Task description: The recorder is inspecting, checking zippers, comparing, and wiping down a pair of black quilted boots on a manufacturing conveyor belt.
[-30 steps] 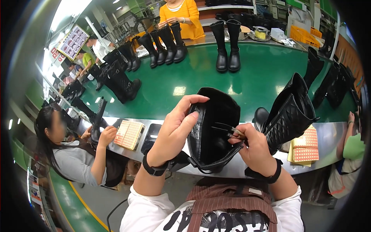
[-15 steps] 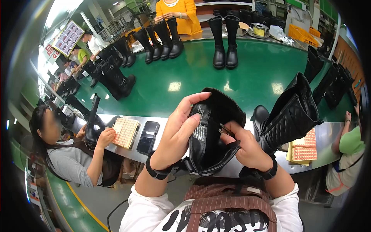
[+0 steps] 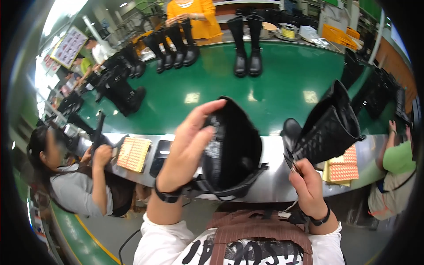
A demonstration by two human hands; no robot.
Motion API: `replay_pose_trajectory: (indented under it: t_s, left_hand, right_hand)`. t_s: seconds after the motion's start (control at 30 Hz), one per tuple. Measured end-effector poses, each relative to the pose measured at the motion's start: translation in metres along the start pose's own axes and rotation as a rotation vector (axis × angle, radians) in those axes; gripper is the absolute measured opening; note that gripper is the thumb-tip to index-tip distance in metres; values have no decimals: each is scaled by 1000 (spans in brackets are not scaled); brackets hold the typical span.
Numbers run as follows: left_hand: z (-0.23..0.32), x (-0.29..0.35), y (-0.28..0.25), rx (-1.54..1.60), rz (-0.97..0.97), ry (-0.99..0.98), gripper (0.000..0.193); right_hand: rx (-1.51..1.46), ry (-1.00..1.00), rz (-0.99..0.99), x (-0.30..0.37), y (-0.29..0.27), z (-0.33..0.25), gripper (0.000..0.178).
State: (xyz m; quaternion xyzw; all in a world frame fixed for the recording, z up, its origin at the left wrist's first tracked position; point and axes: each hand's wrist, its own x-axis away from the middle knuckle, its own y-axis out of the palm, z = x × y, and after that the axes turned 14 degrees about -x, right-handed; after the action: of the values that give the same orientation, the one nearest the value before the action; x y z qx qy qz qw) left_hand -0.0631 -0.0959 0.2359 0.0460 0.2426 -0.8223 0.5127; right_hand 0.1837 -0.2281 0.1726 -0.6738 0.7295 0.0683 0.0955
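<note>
My left hand is wrapped round the rim of a black boot, thumb on the inside lining and fingers outside. The shaft's opening faces up at me; the foot of this boot is hidden below. Apart from it, to the right, my right hand is closed on small dark thread snips, their pointed end showing beyond my fingers. Just behind the snips a second black boot with a quilted shaft leans over the metal table edge, its opening upward.
The green table carries a standing pair of boots and more boots at left and right. A phone and sticker sheets lie left, another sheet stack right. Co-workers sit left and right; one in orange stands opposite.
My right hand has come out of the boot shaft with the snips and moved right. My left hand and the held boot have shifted slightly left.
</note>
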Motion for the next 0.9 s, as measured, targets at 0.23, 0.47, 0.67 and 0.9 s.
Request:
replay_pose_trajectory:
  t_s: [0.23,0.47,0.67,0.9]
  left_hand:
    - [12,-5,-32,-77,-29,-118,41]
    - [44,52,-1,-793,407,432,39]
    - [73,63,32,-1139,103,319,60]
    - [56,87,26,-986,-37,468,21]
  right_hand:
    - [510,-275,705,44,-87,-45,11]
    - [1297,-30,546,-3,-228,75,19]
    - [1232,-113,492,2,-230,109,38]
    - [273,-748,188,20,-39,33,11]
